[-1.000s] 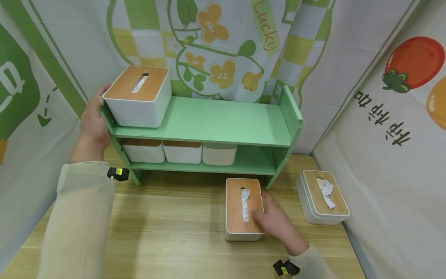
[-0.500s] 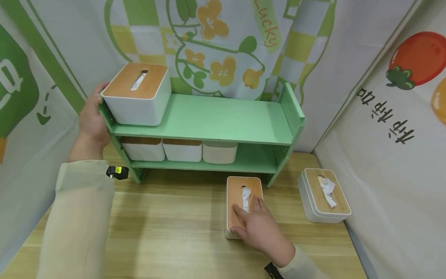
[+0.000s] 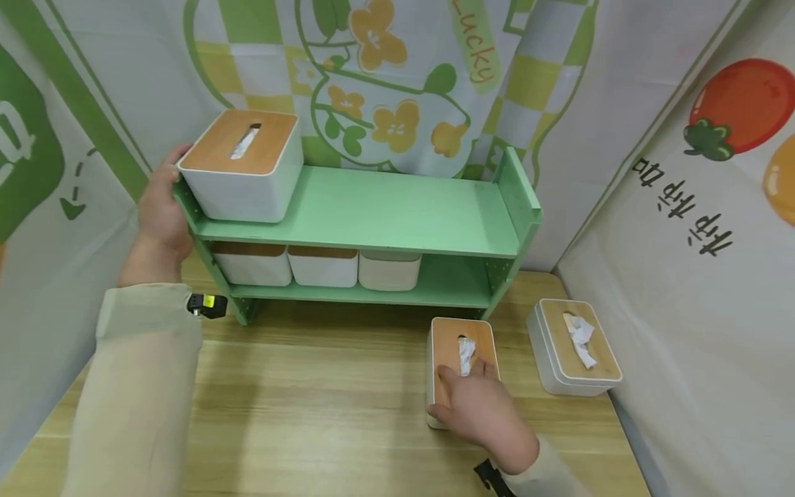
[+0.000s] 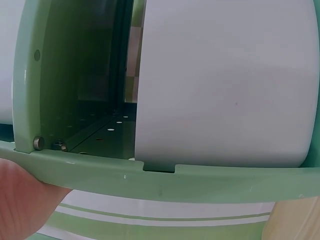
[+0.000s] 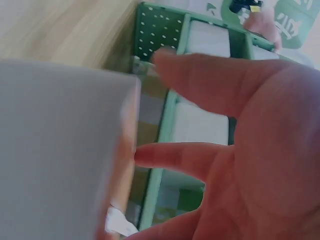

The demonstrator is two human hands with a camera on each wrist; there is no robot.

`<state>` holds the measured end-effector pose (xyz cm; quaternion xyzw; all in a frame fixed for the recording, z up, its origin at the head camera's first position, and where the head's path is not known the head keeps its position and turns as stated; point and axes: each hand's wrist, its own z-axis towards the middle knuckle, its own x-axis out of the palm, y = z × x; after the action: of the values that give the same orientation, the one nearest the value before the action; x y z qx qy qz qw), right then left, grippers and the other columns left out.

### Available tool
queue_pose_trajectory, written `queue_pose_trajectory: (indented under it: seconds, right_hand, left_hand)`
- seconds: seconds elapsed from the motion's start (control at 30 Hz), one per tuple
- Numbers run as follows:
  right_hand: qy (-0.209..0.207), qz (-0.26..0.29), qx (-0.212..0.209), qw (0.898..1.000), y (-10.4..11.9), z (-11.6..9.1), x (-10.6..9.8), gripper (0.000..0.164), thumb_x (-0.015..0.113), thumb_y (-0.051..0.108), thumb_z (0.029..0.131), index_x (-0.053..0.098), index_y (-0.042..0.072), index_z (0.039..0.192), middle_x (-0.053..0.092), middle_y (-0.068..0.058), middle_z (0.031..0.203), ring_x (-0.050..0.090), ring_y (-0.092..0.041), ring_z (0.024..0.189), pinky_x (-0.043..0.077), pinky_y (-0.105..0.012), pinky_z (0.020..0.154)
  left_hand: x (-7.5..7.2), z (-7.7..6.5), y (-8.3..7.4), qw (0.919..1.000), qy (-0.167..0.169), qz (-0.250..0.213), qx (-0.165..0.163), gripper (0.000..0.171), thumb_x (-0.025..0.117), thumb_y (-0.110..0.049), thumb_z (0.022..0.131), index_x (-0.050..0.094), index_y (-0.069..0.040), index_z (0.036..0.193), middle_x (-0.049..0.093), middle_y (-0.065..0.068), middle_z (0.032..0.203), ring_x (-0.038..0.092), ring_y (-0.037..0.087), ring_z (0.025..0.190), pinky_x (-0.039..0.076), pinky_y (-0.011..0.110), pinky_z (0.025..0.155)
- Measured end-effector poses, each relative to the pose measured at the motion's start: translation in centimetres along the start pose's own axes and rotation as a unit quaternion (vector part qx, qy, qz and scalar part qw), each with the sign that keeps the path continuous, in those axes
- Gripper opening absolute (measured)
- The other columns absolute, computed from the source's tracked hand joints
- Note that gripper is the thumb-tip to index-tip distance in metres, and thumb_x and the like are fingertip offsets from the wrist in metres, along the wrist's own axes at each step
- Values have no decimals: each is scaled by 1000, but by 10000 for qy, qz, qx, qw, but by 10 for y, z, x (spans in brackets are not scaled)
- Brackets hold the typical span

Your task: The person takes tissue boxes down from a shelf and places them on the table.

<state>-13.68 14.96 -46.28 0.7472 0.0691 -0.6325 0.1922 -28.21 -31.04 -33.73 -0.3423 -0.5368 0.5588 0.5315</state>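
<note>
My left hand (image 3: pixel 163 217) grips the left side panel of the green two-tier shelf rack (image 3: pixel 397 214); in the left wrist view only part of that hand (image 4: pixel 22 205) shows below the rack's edge. On the table my right hand (image 3: pixel 487 411) lies over a white tissue box (image 3: pixel 444 348) with a wooden lid and a tissue in its slot. Its fingers are spread and fairly straight. In the right wrist view a fingertip of the right hand (image 5: pixel 215 150) meets the lid of the tissue box (image 5: pixel 55 155). The hand covers the lid's near right part.
A bigger white tissue box (image 3: pixel 239 183) with a wooden lid stands on the top tier's left end. Along the lower tier sit a left box (image 3: pixel 254 269), a middle box (image 3: pixel 323 269) and a cream bin (image 3: pixel 389 273). Another tissue box (image 3: pixel 574 348) stands at the table's right edge.
My right hand has shifted from the tissue box's right side to over its lid, and the box has slid right across the table. The left hand stays on the rack.
</note>
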Motion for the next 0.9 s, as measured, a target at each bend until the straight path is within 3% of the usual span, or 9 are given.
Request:
queue_pose_trajectory:
  seconds: [0.13, 0.2, 0.6, 0.9]
  right_hand:
    - [55, 16, 271, 9996, 4, 1, 3, 70, 78, 44, 80, 58, 12, 139, 56, -46, 109, 40, -67, 118, 50, -63, 79]
    - [13, -39, 342, 9994, 4, 1, 3, 69, 79, 40, 78, 58, 12, 137, 46, -52, 119, 41, -67, 118, 51, -62, 76]
    - [123, 91, 766, 9969, -21, -2, -3, 55, 79, 29, 75, 58, 14, 123, 42, -51, 121, 43, -64, 116, 49, -54, 57]
    - [257, 246, 938, 9950, -38, -1, -10, 52, 77, 24, 75, 57, 14, 122, 45, -44, 112, 44, -57, 108, 45, -48, 54]
  left_hand:
    - [0, -1, -2, 10000, 22, 22, -24, 50, 19, -36, 106, 39, -35, 152, 27, -2, 157, 24, 20, 141, 27, 32, 111]
    - [0, -1, -2, 10000, 31, 10, -45, 50, 19, -35, 106, 39, -36, 152, 26, -2, 158, 24, 21, 141, 26, 32, 112]
    - [1, 0, 0, 10000, -36, 70, -40, 50, 20, -36, 106, 39, -36, 152, 24, -3, 159, 21, 20, 143, 19, 38, 115]
    - [1, 0, -1, 10000, -39, 14, -56, 50, 19, -37, 106, 38, -37, 152, 25, -3, 159, 22, 20, 142, 22, 35, 114]
